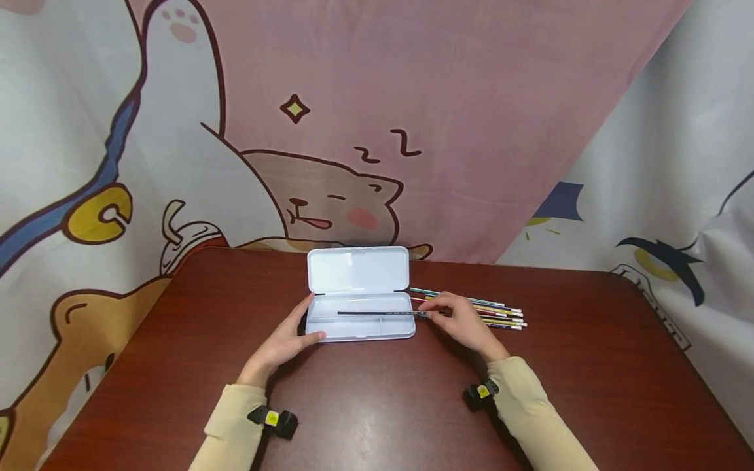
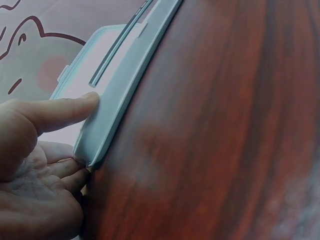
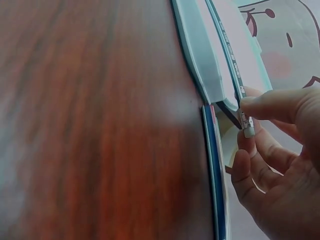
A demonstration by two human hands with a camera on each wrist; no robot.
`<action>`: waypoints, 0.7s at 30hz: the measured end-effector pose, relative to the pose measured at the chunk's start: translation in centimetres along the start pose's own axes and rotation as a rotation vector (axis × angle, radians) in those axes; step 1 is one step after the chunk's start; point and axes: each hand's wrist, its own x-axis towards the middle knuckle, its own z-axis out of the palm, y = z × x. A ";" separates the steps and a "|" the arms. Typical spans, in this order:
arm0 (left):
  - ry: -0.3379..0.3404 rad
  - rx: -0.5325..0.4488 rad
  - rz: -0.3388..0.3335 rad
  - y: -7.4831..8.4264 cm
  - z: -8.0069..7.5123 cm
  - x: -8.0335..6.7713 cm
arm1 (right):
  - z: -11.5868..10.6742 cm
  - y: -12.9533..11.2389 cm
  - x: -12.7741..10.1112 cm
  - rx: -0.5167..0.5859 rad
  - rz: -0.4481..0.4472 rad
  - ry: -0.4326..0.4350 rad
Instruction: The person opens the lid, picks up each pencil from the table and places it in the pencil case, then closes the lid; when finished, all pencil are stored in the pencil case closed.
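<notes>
A pale blue pencil case (image 1: 359,324) lies open on the brown table (image 1: 377,405), its lid (image 1: 358,269) folded back. My left hand (image 1: 287,340) rests against the case's left end, thumb (image 2: 65,111) on the front wall and fingers along the side. My right hand (image 1: 462,320) pinches the eraser end of a dark pencil (image 1: 379,313) that stretches across the case's tray. In the right wrist view the pencil (image 3: 227,50) runs above the case's rim (image 3: 200,70), held between thumb and fingertips (image 3: 250,120).
Several coloured pencils (image 1: 497,313) lie in a row on the table just right of the case, partly under my right hand. A cartoon-print cloth (image 1: 377,131) hangs behind the table. Bare tabletop stretches in front of the case.
</notes>
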 end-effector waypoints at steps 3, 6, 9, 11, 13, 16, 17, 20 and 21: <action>0.002 0.001 0.000 0.1 0.0 -0.1 | 0.2 -0.3 0.4 -0.010 -0.008 -0.009; 0.005 0.000 -0.003 0.1 0.0 -0.1 | 0.4 -0.5 0.7 -0.017 -0.001 -0.015; 0.007 0.001 -0.008 0.2 0.0 -0.1 | 0.7 -0.6 1.2 -0.020 -0.006 -0.023; 0.005 0.001 -0.011 0.2 0.0 -0.1 | 0.9 -0.7 1.5 -0.024 -0.021 -0.035; 0.004 0.001 -0.012 0.2 0.0 -0.1 | 1.1 -0.8 1.9 -0.027 -0.039 -0.044; 0.002 0.000 -0.011 0.2 0.0 -0.1 | 1.5 -1.1 2.4 -0.027 -0.052 -0.067; 0.003 -0.001 -0.009 0.2 0.0 -0.1 | 1.6 -1.2 2.5 -0.026 -0.053 -0.073; 0.003 -0.001 -0.006 0.2 -0.1 -0.1 | 2.1 -1.4 2.9 -0.027 -0.054 -0.098; 0.003 -0.002 -0.005 0.2 -0.1 -0.1 | 2.2 -1.5 3.0 -0.027 -0.053 -0.105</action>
